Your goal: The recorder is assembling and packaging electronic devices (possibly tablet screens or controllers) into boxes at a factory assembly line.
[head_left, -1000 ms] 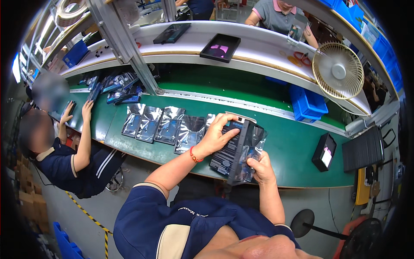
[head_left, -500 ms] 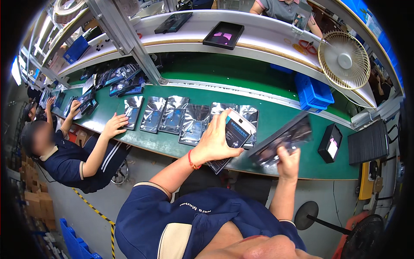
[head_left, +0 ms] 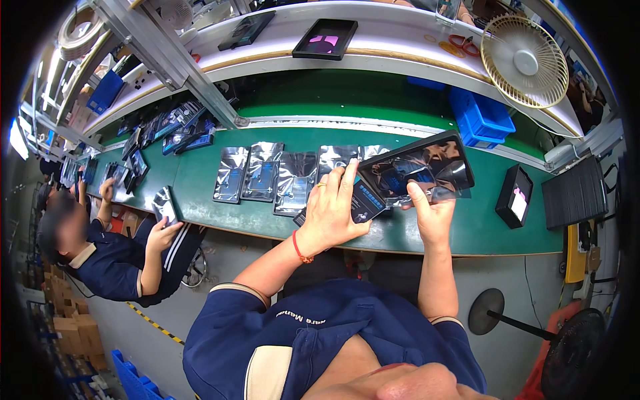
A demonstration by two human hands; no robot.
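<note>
My left hand (head_left: 331, 205) is curved round a flat black printed box (head_left: 368, 202), its thumb low and its fingers across the top. My right hand (head_left: 430, 212) grips a shallow black tray (head_left: 457, 157) by its near side, thumb pressing inside. Shiny clear film with a dark blue-printed piece (head_left: 403, 177) lies within the tray. The tray is tilted up and its left end meets the box beside my left fingers. Behind and left of my hands, several flat packs in clear wrap lie in a row, among them a wrapped pack (head_left: 295, 183).
A co-worker's hand (head_left: 162, 233) at left holds a shiny wrapped pack. A black tray with a pink and white insert (head_left: 515, 197) stands at right, near a black stack (head_left: 577, 190). Blue bins (head_left: 483, 120), a fan (head_left: 525, 62) and a shelf (head_left: 393, 57) lie beyond the green table (head_left: 200, 200).
My right hand has swung the tray left and up, against the box in my left hand. The co-worker has lifted a wrapped pack off the table. The whole view has shifted slightly.
</note>
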